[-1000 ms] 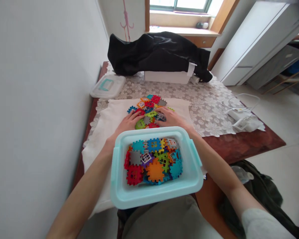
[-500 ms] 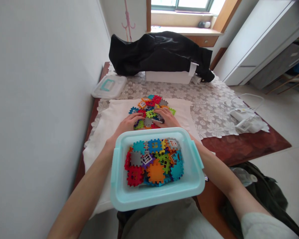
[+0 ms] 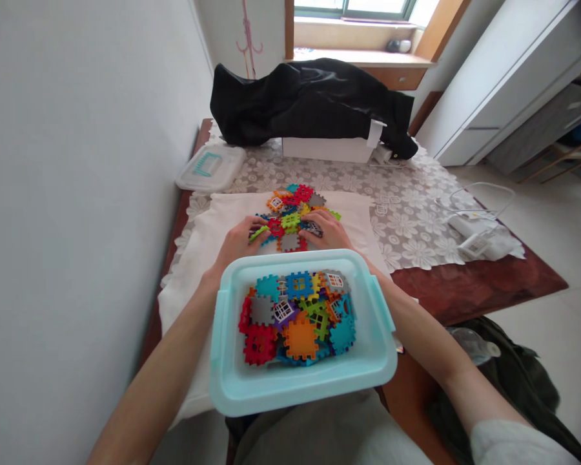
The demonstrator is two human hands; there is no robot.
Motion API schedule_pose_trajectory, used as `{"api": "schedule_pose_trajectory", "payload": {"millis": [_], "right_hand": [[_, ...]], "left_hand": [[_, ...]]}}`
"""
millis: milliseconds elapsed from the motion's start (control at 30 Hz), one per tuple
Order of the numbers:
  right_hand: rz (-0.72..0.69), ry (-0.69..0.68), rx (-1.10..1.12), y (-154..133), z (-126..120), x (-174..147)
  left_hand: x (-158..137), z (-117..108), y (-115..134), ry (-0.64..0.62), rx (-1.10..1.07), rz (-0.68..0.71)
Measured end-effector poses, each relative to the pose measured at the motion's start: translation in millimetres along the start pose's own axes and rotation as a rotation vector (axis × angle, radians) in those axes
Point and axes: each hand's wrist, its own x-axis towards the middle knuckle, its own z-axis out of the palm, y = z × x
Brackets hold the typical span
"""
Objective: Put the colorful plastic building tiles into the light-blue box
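Note:
A light-blue plastic tub [image 3: 303, 400] of colourful interlocking building tiles [image 3: 301, 339] is close in front of my body. Beyond it lies a heap of the same toothed tiles [image 3: 290, 223] on a white cloth [image 3: 208, 245]. At the heap's left side my left hand [image 3: 242, 237] pinches a lime-green tile [image 3: 259, 233] between thumb and fingers. On the right, my right hand [image 3: 325, 230] has its fingers closed on a grey tile with a window lattice [image 3: 312, 227], partly hidden by the fingers.
A clear lid with a teal handle [image 3: 210, 168] lies at the back left near the wall. Black fabric [image 3: 314, 100] covers a white box [image 3: 326, 148] at the back. A white device with a cable [image 3: 479, 232] rests on the lace tablecloth [image 3: 416, 213] at right.
My left hand has drawn slightly left and lifted the lime-green tile off the heap's near-left edge. My right hand stays nearly in place with its tile.

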Motion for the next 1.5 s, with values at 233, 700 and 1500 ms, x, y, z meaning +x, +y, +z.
{"api": "schedule_pose_trajectory", "payload": {"millis": [233,700,1500], "right_hand": [[-0.009,0.009,0.020,2.3,3.3,-0.8],[-0.043,0.012,-0.059,12.4,21.5,-4.8],[0.019,0.193,0.078,17.3,9.6,-3.0]], "left_hand": [[-1.5,-0.7,3.6,0.084,-0.020,-0.037],[-5.0,5.8,-11.7,0.014,0.127,0.055],[0.7,-22.2,41.9,0.146,-1.102,-0.221]]}}
